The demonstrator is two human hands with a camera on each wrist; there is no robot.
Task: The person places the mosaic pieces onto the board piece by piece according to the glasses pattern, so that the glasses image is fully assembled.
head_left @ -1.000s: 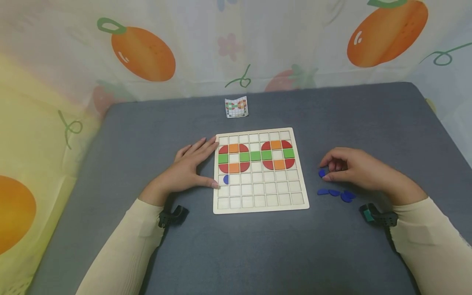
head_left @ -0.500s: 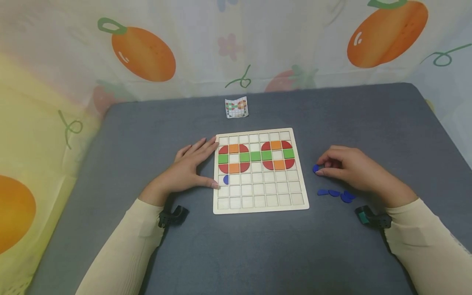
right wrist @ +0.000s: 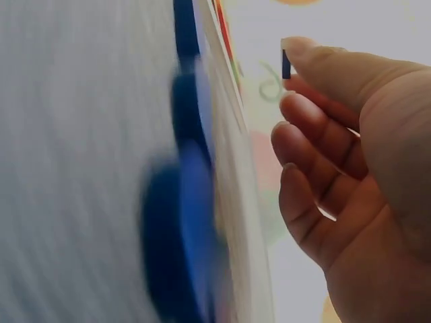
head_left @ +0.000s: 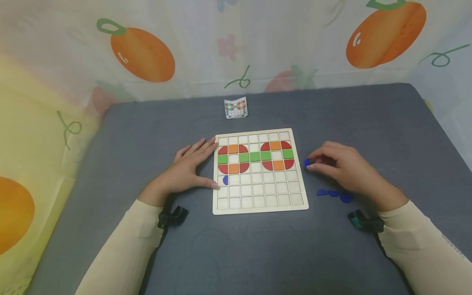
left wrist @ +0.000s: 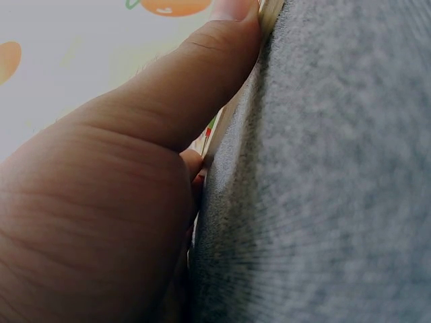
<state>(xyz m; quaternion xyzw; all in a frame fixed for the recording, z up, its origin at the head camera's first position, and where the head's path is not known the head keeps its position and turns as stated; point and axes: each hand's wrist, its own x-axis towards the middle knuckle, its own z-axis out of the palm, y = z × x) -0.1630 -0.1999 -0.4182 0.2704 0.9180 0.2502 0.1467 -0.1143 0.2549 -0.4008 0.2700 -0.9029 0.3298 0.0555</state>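
Note:
A square wooden grid board (head_left: 260,208) lies mid-table, with red, orange and green pieces filling two rings joined by a green row. One blue half-round piece (head_left: 225,180) sits in a cell near its left edge. My left hand (head_left: 186,170) rests spread at the board's left side, thumb and fingertips touching the rim. To the right of the board, my right hand (head_left: 341,166) pinches another blue piece (right wrist: 286,64) between thumb and index finger, raised off the table in the right wrist view. Its full shape is hidden by the fingertips.
Several loose blue pieces (head_left: 333,193) lie on the grey tabletop right of the board, below my right hand. A small printed pattern card (head_left: 236,108) lies behind the board. A fruit-print curtain (head_left: 199,49) hangs along the table's back edge.
My right hand has moved left and slightly away from me, carrying the pinched blue piece from near the loose pieces toward the board. The left hand has stayed on the board's edge.

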